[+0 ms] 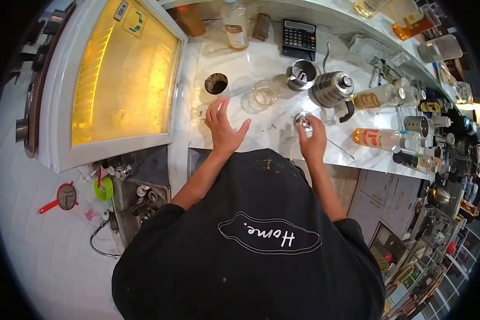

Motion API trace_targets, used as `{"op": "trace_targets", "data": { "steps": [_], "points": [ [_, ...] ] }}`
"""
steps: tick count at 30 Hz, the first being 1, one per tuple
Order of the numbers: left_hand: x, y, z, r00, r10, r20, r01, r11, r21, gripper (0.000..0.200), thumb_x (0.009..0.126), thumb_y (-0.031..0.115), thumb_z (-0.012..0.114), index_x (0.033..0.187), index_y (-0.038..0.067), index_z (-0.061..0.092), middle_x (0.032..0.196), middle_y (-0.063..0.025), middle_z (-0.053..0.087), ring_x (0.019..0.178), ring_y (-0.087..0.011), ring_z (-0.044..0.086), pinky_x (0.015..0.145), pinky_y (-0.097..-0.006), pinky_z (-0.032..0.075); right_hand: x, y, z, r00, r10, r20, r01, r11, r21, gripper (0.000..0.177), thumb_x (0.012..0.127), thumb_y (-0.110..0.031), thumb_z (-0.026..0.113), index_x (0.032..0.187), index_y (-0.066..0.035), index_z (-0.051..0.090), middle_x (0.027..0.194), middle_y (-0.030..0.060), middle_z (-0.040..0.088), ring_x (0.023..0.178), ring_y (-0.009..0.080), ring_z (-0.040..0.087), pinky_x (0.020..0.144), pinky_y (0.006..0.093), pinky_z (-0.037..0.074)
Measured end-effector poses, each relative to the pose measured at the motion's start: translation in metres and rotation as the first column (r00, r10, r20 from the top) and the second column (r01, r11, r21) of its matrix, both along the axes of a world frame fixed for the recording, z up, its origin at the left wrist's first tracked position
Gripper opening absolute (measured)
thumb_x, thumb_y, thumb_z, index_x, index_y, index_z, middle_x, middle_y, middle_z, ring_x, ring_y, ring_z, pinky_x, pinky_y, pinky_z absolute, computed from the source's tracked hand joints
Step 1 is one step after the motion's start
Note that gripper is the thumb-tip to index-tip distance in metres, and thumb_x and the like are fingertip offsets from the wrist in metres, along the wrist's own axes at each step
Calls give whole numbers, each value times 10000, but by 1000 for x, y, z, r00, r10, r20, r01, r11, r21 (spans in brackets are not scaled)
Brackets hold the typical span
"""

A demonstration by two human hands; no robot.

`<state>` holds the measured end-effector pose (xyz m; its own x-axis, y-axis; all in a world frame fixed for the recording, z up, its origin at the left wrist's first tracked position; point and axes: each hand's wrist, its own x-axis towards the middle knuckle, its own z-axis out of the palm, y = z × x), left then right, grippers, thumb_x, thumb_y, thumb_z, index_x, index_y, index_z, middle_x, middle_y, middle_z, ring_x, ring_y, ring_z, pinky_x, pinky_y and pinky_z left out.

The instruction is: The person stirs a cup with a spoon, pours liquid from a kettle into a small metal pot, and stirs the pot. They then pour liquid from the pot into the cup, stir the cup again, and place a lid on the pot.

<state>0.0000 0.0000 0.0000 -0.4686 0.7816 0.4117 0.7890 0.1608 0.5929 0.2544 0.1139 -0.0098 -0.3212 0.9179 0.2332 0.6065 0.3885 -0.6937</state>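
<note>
My left hand (pixel 226 129) is over the white marble counter (pixel 269 130), fingers spread and nothing in them. Its fingertips are right at the base of a pale cup (pixel 216 85) with dark brown stuff inside. My right hand (pixel 312 143) has its thumb and fingers closed around a small, round, shiny vessel (pixel 303 120), partly hidden by the fingers. Between the hands, farther back, stands a clear glass (pixel 264 94). Behind it are a steel cup (pixel 301 74) and a steel gooseneck kettle (pixel 333 88) with a black handle.
A twisted bar spoon (pixel 340 150) lies right of my right hand. Bottles, including an orange-labelled one (pixel 376 138), line the right side. A calculator (pixel 298 40) and a clear bottle (pixel 234 26) stand at the back. The yellow-lit glass-door cabinet (pixel 125 74) bounds the left; a sink (pixel 144 208) sits below.
</note>
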Motion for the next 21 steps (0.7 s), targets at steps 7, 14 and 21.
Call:
{"op": "trace_targets", "data": {
  "steps": [7,14,21],
  "points": [
    [57,-2,0,997,-75,-1,75,997,-29,895,758,245,876,1492,46,406,1437,-184,475,1367,-366,399,1148,-508,282,117,6,-34,925,-113,363,99,993,58,237,851,-112,759,1079,-68,712,1192,144,665,1135,376,596,941,471,499],
    [104,0,-8,998,-45,38,46,999,-26,865,746,219,866,1479,62,434,1419,-166,486,1352,-373,403,1129,-504,298,147,16,-42,892,-103,440,108,994,14,205,853,-140,742,1051,-93,724,1182,115,630,1154,356,577,900,501,500],
    [136,-1,-11,997,-26,70,30,998,-58,860,755,224,861,1485,59,437,1413,-166,492,1344,-364,418,1125,-496,302,157,25,-50,906,-13,423,42,997,-58,164,887,-160,708,1036,-93,698,1125,112,589,1098,355,557,891,536,473]
  ]
}}
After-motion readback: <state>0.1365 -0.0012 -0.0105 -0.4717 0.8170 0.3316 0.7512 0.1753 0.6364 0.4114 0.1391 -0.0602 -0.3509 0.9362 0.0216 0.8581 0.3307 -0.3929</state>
